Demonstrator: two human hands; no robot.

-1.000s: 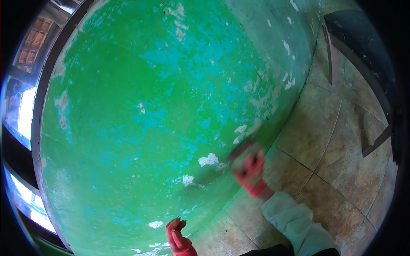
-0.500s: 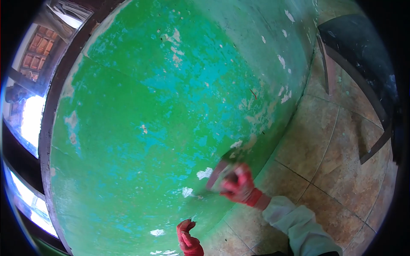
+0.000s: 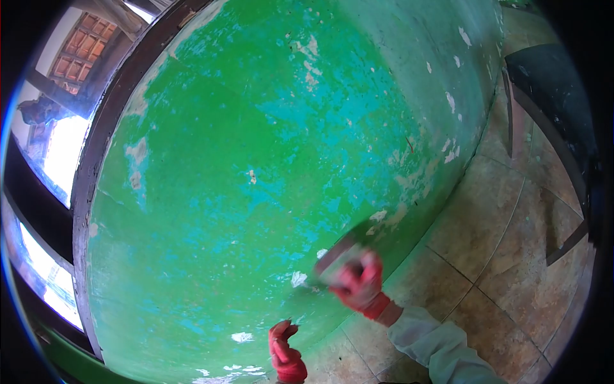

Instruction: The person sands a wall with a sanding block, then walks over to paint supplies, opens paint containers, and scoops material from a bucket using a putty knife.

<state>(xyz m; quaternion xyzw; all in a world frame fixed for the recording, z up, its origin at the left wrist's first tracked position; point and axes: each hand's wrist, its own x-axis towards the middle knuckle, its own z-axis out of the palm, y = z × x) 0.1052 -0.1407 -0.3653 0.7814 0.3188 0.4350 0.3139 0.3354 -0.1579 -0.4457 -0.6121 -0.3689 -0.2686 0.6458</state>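
My right hand (image 3: 363, 281), in a red glove, is closed round a wide flat scraper (image 3: 336, 255) with a brownish edge; motion blurs both. The scraper is at the lower part of a green painted wall (image 3: 211, 147), beside pale bare patches, and casts a shadow there. My left hand (image 3: 286, 352), also in a red glove, is at the bottom of the view close to the wall. Its fingers are loosely bent into a hook, and nothing shows inside the curl. Blue and whitish patches show through the green paint.
A brown tiled floor (image 3: 492, 237) meets the wall's base on the right. A dark piece of furniture with curved legs (image 3: 550, 96) stands at the upper right. Along the left runs a dark wooden frame (image 3: 96, 166), with bright openings and a tiled roof (image 3: 80, 48) beyond.
The view has shifted, so the wall and furniture appear farther right. My right hand still grips the scraper at nearly the same image position; my left hand keeps its bent shape.
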